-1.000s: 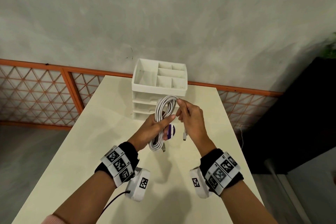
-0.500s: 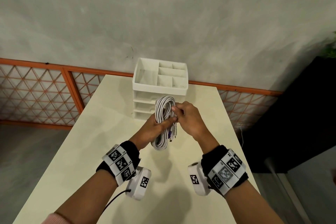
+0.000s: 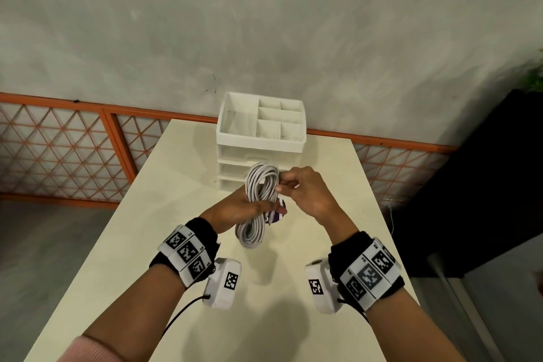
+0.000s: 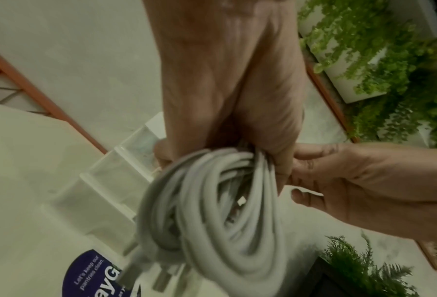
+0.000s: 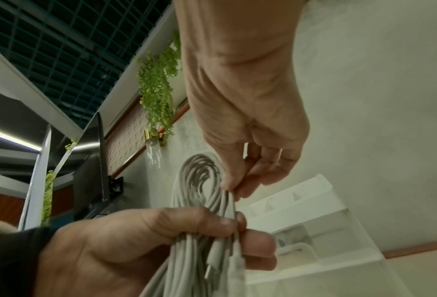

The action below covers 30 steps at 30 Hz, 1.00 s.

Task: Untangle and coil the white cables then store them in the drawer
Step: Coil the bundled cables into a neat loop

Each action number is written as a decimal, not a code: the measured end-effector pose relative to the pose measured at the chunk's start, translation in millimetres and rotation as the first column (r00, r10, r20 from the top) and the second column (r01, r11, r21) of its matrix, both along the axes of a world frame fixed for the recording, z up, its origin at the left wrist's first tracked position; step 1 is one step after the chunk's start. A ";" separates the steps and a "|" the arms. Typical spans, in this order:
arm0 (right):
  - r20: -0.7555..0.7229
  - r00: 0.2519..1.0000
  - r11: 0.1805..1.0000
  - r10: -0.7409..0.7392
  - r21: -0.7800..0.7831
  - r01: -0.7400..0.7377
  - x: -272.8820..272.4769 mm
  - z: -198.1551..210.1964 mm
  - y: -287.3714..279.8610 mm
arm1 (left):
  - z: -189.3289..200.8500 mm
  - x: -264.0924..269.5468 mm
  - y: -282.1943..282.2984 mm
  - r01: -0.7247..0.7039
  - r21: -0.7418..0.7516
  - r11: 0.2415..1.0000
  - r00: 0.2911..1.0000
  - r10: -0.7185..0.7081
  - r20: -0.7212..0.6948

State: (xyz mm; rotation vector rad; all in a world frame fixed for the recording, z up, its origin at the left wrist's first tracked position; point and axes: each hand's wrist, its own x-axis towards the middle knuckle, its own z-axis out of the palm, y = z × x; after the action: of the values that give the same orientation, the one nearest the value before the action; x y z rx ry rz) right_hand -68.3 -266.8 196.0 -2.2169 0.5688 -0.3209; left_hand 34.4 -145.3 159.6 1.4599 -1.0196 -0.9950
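A coil of white cables (image 3: 258,203) hangs above the cream table (image 3: 164,214), a long loop seen also in the left wrist view (image 4: 212,217) and the right wrist view (image 5: 199,176). My left hand (image 3: 249,209) grips the coil round its middle, thumb across the strands, with the plug ends (image 5: 214,259) lying under the fingers. My right hand (image 3: 299,188) pinches strands at the coil's upper right edge between thumb and fingertips (image 5: 228,182). The white drawer unit (image 3: 261,141) stands just behind the coil, and its drawers look closed.
A purple round label or object (image 4: 90,275) lies on the table under the coil. The drawer unit's top tray (image 3: 235,114) has several empty compartments. An orange lattice rail (image 3: 58,153) runs behind the table, and a dark cabinet (image 3: 484,185) stands at right.
The loose cable end that hung from my right hand has been gathered into the coil. My right hand has moved in against the coil's upper part; my left hand keeps its grip.
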 end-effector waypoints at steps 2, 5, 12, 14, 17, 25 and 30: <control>0.055 0.998 0.991 0.006 0.130 -0.013 -1.7 -2.6 -2.4 | -5.1 3.0 0.7 -0.005 0.015 1.000 1.000 0.004 0.028; 0.171 0.985 0.926 0.000 0.371 -0.064 -3.4 -7.4 -7.1 | -8.6 -0.9 0.4 -0.048 -0.015 0.999 0.997 0.047 -0.063; 0.026 0.994 0.854 0.108 0.510 -0.107 -4.0 -25.5 8.0 | -4.1 -13.4 -8.0 -0.179 -0.063 0.982 0.893 0.135 -0.430; -0.045 0.976 0.841 0.211 0.518 -0.158 -4.3 -32.9 15.2 | 1.1 -14.0 -8.7 -0.174 -0.076 0.982 0.906 0.129 -0.403; -0.019 0.972 0.819 0.233 0.543 -0.186 -4.3 -30.9 18.8 | 2.5 -5.5 -6.8 -0.192 -0.072 0.979 0.943 0.163 -0.289; -0.083 0.984 0.842 0.157 0.533 -0.090 1.5 -33.1 22.2 | 5.3 1.6 -3.3 -0.157 -0.098 0.983 0.984 0.147 -0.098; -0.052 0.989 0.831 0.141 0.549 -0.090 0.1 -34.5 34.5 | 3.9 5.7 -2.9 -0.119 -0.091 0.989 0.989 0.110 -0.098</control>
State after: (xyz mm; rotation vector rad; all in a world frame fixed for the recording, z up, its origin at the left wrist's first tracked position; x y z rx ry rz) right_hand -68.1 -232.3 161.5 -1.7012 0.4949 0.0148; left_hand 40.1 -148.2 163.4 1.3645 -0.8940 -0.9101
